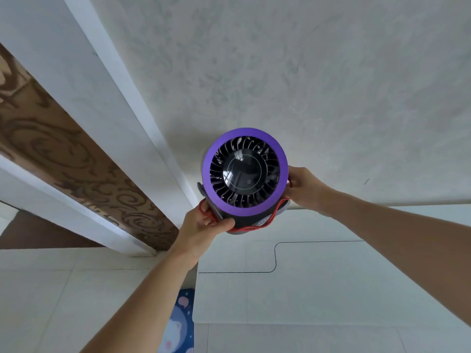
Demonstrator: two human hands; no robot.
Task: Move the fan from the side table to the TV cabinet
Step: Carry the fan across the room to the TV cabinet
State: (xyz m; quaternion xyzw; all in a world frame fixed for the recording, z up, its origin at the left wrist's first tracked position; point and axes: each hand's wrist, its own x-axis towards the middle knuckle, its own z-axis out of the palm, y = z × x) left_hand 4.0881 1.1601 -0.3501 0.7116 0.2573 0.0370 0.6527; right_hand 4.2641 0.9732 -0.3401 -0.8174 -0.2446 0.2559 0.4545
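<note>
Our forearms reach in from the lower edge, nearest the lens, and meet at the fan [245, 171]. Beyond them the pale patterned wall [305, 72] fills most of the view, with a white door frame [107, 103] and a brown carved panel [63, 149] running diagonally on the left. Below it we take the broad white top [318, 276], with its thin dark inlaid line, to be the TV cabinet, though the wide-angle lens bends things enough that we cannot be sure. A blue patterned mat [179, 324] shows on the floor beside it.

We hold the fan, purple-rimmed with dark blades, face toward us at the far edge of that top, close to the wall. Whether its grey base already touches the surface we cannot tell. Our left hand [204, 225] is clenched on the lower left of the base, with the red cord [270, 220] bunched under the fingers; our right hand [303, 187] clasps the right side of the housing.

By our reckoning the carry is nearly done: the fan is off the side table, which is out of view, and at the cabinet. What remains is to settle it squarely, let go, and leave the cord lying clear.
</note>
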